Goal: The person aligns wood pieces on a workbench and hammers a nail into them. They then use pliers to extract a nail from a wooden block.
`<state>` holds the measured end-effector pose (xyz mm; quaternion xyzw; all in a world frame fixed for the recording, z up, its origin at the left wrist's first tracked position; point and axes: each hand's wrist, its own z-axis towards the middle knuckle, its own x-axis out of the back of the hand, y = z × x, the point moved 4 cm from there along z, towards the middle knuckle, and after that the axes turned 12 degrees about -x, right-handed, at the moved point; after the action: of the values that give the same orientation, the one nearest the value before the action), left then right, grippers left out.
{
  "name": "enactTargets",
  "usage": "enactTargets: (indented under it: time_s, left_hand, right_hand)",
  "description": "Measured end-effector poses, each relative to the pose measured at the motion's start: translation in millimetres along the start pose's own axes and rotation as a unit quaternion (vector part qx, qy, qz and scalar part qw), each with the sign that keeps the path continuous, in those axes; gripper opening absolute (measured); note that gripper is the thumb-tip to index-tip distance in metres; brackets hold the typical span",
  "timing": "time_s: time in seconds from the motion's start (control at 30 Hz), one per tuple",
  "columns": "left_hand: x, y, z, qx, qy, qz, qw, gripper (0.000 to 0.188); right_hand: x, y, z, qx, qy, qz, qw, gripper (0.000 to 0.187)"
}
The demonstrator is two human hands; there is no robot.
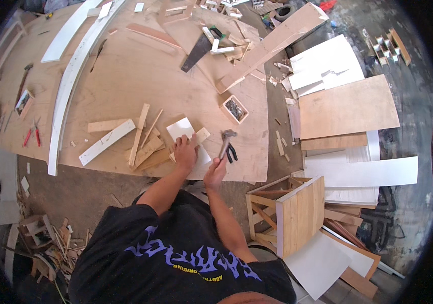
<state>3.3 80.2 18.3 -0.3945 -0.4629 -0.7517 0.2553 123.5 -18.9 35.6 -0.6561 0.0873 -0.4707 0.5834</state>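
My left hand [185, 153] is closed over a short wood strip [203, 135] that crosses a white board piece [180, 127] near the table's front edge. Its fingertips are bent down against the pieces; whether a nail is between them is too small to tell. In my right hand [215, 174] is a hammer [225, 143], gripped by the handle with its head raised forward. Just right of the hammer lie black-handled pliers [232, 152]. Farther off sits a small wooden box [224, 107] of nails or screws.
Wood offcuts [148, 151] lie left of my left hand on the plywood table [135, 83]. A handsaw [196, 52], a long plank [272, 48] and red-handled pliers [32, 134] are also there. To the right stand a slatted wooden frame [302, 215] and stacked boards [348, 109].
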Motion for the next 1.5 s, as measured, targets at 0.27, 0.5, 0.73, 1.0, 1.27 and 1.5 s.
enactTargets:
  time_s: [0.27,0.5,0.73,1.0,1.27,1.5]
  left_hand:
    - [10.7,-12.7,28.2,0.045,-0.076,-0.257,0.962,0.045]
    - [119.9,15.3,36.9,0.136,-0.155,-0.748,0.631,0.053]
    - [173.3,53.9,46.2,0.105,-0.111,-0.766,0.624,0.053]
    - [162.1,71.9,42.1,0.055,-0.039,-0.670,0.739,0.052]
    - [49.9,33.2,10.8,-0.009,-0.008,-0.065,0.998,0.057]
    - [-11.0,29.6,-11.9,0.006,0.029,0.046,0.999,0.060]
  right_hand:
    - [49.9,-4.5,-19.6,-0.081,0.000,0.002,0.997,0.051]
    - [40.1,30.4,11.8,-0.089,-0.035,-0.173,0.980,0.051]
    - [20.5,32.6,51.4,-0.040,-0.083,-0.151,0.984,0.046]
    - [16.7,35.9,96.6,-0.150,-0.229,0.174,0.946,0.042]
    - [39.4,41.6,110.6,-0.255,-0.248,0.179,0.917,0.045]
    - [78.6,90.6,98.1,-0.189,-0.315,0.068,0.928,0.040]
